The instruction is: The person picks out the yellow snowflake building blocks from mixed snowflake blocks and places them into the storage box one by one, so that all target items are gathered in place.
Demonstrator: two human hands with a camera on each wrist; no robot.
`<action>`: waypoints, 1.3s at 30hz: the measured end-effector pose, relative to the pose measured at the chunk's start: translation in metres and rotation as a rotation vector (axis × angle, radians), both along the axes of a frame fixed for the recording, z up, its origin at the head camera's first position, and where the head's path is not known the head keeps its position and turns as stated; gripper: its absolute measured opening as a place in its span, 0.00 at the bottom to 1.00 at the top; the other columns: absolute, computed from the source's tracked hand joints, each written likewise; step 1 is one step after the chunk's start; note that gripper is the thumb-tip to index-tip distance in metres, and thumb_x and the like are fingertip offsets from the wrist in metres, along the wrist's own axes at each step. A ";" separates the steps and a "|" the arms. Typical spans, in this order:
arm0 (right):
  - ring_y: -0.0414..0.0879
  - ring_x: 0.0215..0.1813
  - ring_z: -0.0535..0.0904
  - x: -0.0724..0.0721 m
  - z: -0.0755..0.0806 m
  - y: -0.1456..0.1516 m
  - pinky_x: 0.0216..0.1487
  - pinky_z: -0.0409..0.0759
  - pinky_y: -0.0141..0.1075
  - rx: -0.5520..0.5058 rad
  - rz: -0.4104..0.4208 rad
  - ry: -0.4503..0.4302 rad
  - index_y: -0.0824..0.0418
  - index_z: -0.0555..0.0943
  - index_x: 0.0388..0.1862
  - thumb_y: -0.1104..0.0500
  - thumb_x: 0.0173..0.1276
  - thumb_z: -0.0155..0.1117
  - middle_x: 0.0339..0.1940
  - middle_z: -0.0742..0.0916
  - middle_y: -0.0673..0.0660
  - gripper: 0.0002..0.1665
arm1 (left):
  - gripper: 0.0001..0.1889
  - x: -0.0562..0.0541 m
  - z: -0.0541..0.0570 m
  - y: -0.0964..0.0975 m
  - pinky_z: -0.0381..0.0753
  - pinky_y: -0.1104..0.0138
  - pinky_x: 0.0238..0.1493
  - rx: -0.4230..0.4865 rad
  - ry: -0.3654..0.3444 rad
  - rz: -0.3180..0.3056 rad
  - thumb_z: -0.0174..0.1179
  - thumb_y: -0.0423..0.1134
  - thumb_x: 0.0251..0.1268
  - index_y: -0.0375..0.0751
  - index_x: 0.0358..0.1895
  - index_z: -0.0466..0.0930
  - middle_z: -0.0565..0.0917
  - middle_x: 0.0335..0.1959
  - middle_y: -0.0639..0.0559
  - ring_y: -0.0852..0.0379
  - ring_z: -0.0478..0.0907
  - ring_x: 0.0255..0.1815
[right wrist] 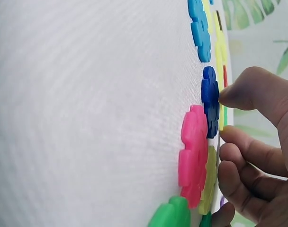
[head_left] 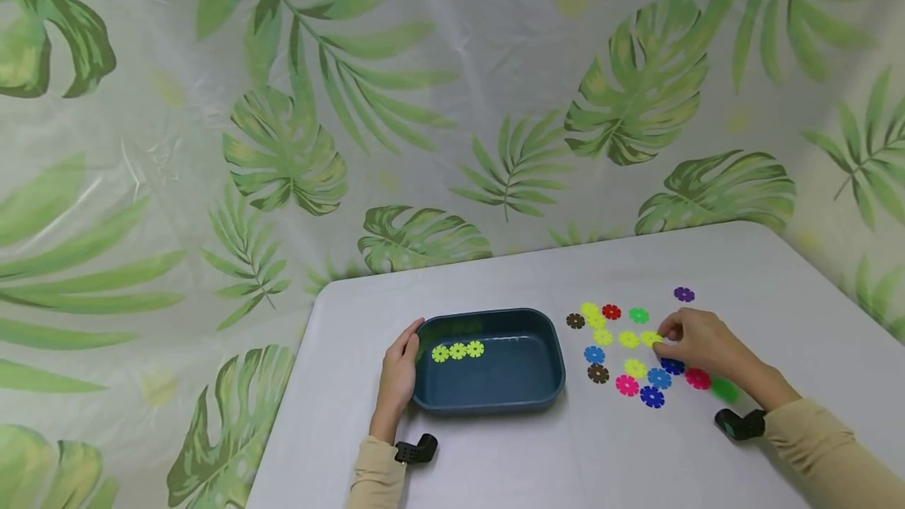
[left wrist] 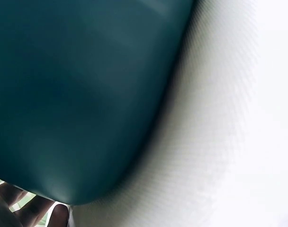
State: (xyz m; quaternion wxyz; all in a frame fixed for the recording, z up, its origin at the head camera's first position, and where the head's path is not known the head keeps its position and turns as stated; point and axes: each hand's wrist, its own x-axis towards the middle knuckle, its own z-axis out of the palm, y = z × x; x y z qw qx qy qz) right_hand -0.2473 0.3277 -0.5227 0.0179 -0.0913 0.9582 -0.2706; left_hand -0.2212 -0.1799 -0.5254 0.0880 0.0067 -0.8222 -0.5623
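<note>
A dark blue tray point(head_left: 488, 407) stands left of the middle of the table, with three yellow flower-shaped plastic discs point(head_left: 458, 351) in a row inside. My left hand point(head_left: 397, 375) grips its left end, fingers along the outer wall and thumb by the rim. In the left wrist view, the tray's wall point(left wrist: 87, 94) fills much of the picture, fingertips at its lower corner. On the right, my right hand point(head_left: 700, 340) pinches a yellow disc point(head_left: 650, 338) between thumb and forefinger. The right wrist view shows a dark blue disc point(right wrist: 210, 101) partly covering that pinch.
Loose discs lie around the right hand: a purple one point(head_left: 683, 294) behind, a red one point(head_left: 611, 312), a brown one point(head_left: 598, 373), a pink one point(head_left: 627, 386) and several others. The white table point(head_left: 495, 462) ends at a leaf-patterned curtain point(head_left: 403, 100).
</note>
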 end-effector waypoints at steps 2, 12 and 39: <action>0.47 0.32 0.73 0.000 0.000 0.000 0.30 0.77 0.34 -0.002 -0.003 -0.005 0.67 0.85 0.39 0.52 0.55 0.79 0.29 0.81 0.52 0.21 | 0.21 0.000 -0.001 0.000 0.60 0.47 0.75 -0.001 -0.002 0.002 0.43 0.46 0.84 0.51 0.72 0.74 0.72 0.73 0.51 0.47 0.62 0.76; 0.47 0.34 0.75 -0.005 0.012 -0.012 0.33 0.79 0.35 -0.025 0.014 0.064 0.66 0.85 0.38 0.54 0.54 0.79 0.31 0.83 0.51 0.19 | 0.22 0.001 -0.002 -0.001 0.60 0.47 0.75 0.006 0.004 -0.001 0.43 0.47 0.84 0.49 0.72 0.73 0.72 0.73 0.51 0.47 0.62 0.76; 0.45 0.32 0.75 -0.029 0.058 -0.086 0.33 0.79 0.32 -0.121 0.150 0.178 0.64 0.85 0.36 0.59 0.55 0.79 0.30 0.84 0.56 0.13 | 0.22 -0.001 0.000 0.000 0.59 0.47 0.75 0.006 0.004 -0.009 0.43 0.46 0.85 0.47 0.73 0.72 0.72 0.73 0.51 0.47 0.62 0.77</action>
